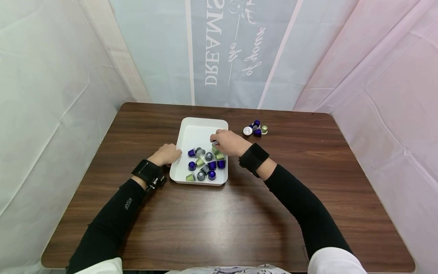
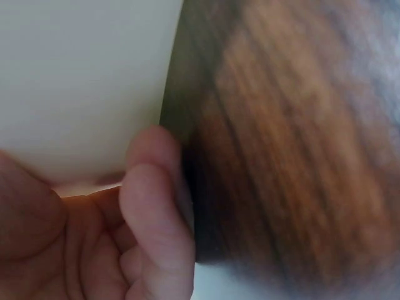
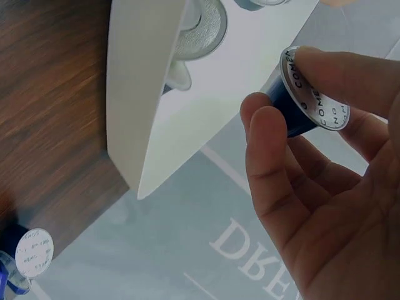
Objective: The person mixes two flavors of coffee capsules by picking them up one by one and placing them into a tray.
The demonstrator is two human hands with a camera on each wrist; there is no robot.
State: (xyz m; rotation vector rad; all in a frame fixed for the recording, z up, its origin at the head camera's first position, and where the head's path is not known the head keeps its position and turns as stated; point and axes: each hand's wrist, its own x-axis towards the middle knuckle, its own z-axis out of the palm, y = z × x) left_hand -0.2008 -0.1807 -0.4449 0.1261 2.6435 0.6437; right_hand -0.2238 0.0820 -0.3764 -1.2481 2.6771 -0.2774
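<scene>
A white rectangular tray (image 1: 198, 125) holds several coffee capsules in purple-blue, green and grey. My left hand (image 1: 165, 154) grips the tray's left edge; up close, its fingers (image 2: 153, 200) lie along the tray's outer wall (image 2: 81, 81). Over the tray's right side is my right hand (image 1: 229, 142). In the right wrist view, the thumb and fingertips of that hand (image 3: 331, 194) pinch a dark blue coffee capsule (image 3: 300, 100) by its printed silver lid and body, tilted on its side.
Right of the tray, near the table's back edge, sits a small cluster of capsules (image 1: 257, 132), blue and green, one with its white lid showing. The brown wooden table (image 1: 308, 182) is enclosed by pale hanging cloths (image 1: 161, 53) at the back and sides.
</scene>
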